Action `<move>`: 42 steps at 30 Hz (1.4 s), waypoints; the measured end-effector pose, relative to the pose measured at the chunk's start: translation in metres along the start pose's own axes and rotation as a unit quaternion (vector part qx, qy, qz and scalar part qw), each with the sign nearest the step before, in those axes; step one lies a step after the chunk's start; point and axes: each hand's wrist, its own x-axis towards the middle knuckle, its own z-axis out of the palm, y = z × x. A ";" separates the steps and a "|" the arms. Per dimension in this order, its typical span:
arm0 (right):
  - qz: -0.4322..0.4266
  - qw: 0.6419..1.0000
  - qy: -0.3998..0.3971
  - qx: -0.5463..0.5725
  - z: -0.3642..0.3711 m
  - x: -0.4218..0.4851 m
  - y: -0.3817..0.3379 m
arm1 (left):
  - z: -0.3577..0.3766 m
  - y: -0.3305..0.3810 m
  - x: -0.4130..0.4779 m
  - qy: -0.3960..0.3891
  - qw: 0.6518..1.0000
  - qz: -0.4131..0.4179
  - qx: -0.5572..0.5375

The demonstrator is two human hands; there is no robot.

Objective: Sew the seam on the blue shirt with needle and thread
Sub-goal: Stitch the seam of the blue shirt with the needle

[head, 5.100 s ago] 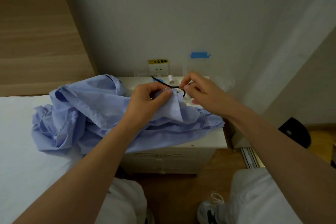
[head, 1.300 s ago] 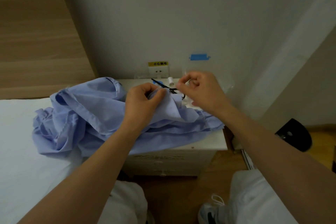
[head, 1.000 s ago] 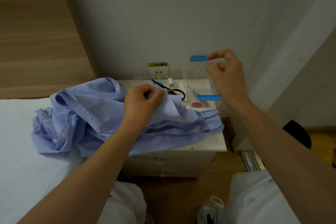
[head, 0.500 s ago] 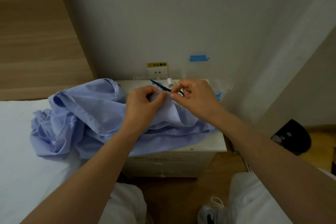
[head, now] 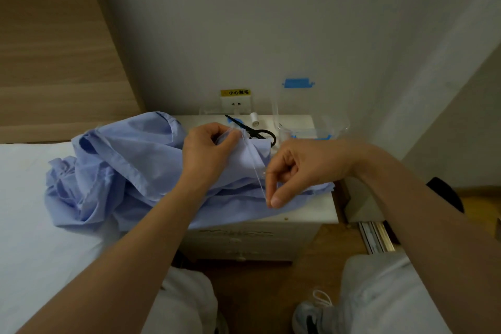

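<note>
**Stitch in progress: thread drawn taut between both hands over the bedside cabinet**

The blue shirt (head: 122,165) lies crumpled across two surfaces. Its bulk sits on the white bed sheet (head: 32,225), and one section is draped over the left and front part of the bedside cabinet top (head: 311,211), hanging past the front edge.

The left hand (head: 208,154) is closed on a raised fold of the shirt, with thumb and fingers pinching the cloth above the middle of the cabinet top.

The right hand (head: 303,168) is held lower and nearer the front edge. Its thumb and forefinger are pinched together on a pale thread (head: 254,165), and the other fingers are curled. The thread runs straight from the pinched fold down to those fingertips. The needle is too fine to make out, so I cannot tell whether it is in the pinch.

Black scissors (head: 254,131) lie toward the back edge of the cabinet top, their handles touching the shirt's fold. A white spool (head: 254,118) stands just beside them at the back edge. A clear plastic box (head: 311,127) occupies the back right corner.

A wall socket (head: 235,103) is mounted just above the back edge.
</note>
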 end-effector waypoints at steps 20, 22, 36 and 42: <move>0.043 0.896 0.436 0.070 0.010 0.030 0.023 | -0.007 0.007 -0.003 -0.123 0.989 0.010 -0.076; 0.043 0.897 0.435 0.073 0.012 0.030 0.024 | -0.008 0.008 -0.003 -0.125 0.989 0.004 -0.078; 0.053 0.884 0.451 0.109 0.016 0.029 0.018 | -0.007 0.013 -0.004 -0.122 0.988 -0.011 -0.098; 0.020 0.906 0.421 0.038 0.022 0.025 0.019 | -0.008 0.010 -0.001 -0.119 0.989 -0.018 -0.083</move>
